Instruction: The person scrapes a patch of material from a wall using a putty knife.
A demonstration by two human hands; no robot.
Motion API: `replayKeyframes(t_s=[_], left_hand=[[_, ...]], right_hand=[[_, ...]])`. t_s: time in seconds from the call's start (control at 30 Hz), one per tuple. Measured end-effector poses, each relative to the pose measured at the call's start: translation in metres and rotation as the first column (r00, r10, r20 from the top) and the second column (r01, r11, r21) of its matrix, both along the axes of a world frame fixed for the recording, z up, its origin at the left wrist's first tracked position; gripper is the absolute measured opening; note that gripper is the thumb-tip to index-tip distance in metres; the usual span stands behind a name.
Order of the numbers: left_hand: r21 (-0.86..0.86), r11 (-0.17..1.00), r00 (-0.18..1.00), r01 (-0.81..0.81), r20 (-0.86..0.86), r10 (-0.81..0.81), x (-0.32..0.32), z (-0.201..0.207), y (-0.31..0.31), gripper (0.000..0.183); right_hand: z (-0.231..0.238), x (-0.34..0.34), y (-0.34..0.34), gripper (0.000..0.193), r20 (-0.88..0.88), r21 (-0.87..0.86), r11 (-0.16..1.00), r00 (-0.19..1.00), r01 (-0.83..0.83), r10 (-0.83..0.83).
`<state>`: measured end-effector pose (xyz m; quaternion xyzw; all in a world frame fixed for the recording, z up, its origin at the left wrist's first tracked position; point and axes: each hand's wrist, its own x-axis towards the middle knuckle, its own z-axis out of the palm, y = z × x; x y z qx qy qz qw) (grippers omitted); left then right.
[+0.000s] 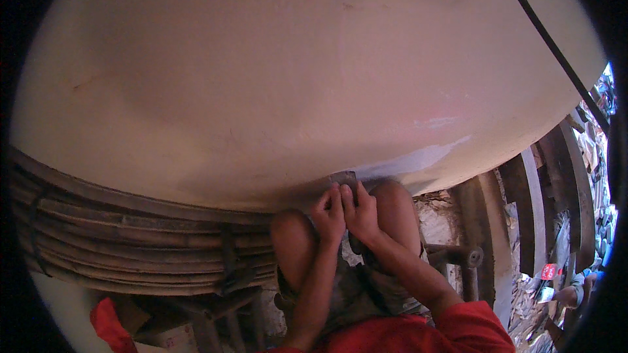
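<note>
My left hand (328, 214) and my right hand (360, 212) are side by side between my raised knees, thumbs close together. Both are closed, fingertips pinching a small dark flat piece (343, 177) whose exact kind I cannot make out. It lies at the lower part of a large, curved, pale beige surface (275, 78), and I cannot tell how firmly it touches. To the right of the piece, a whitish smooth patch (418, 159) stretches along that surface.
Bundled long brown strips (144, 242) run along the left below the curved surface. A dark cable (546, 36) crosses the upper right. Wooden beams (523, 202) stand at the right, with a metal pipe frame (468, 258) nearer me. Red cloth (111, 327) hangs lower left.
</note>
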<state>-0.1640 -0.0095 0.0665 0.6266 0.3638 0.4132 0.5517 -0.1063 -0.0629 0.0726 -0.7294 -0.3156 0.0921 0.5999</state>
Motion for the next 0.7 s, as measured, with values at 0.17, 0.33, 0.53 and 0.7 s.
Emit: replayKeyframes(t_s=[0.17, 0.33, 0.53, 0.7], left_hand=[[0.027, 0.998, 0.992, -0.059, -0.105, 0.062, 0.003, 0.006, -0.008, 0.030], [0.075, 0.996, 0.987, -0.044, -0.150, 0.055, 0.001, 0.001, -0.005, 0.031], [0.030, 0.999, 0.972, -0.021, -0.233, 0.028, -0.001, 0.003, -0.004, 0.031], [0.031, 0.998, 0.975, -0.060, -0.213, 0.065, 0.001, -0.010, -0.005, 0.031]], right_hand=[[-0.012, 0.002, -0.004, 0.034, 0.070, -0.073, 0.997, 0.997, 0.019, -0.014], [-0.005, -0.002, -0.003, 0.024, 0.045, -0.185, 0.982, 0.998, 0.047, -0.039], [-0.014, -0.004, -0.002, 0.027, 0.012, -0.124, 0.991, 0.999, 0.050, -0.049], [-0.027, -0.001, -0.004, 0.028, -0.026, -0.271, 0.962, 0.999, 0.036, -0.045]])
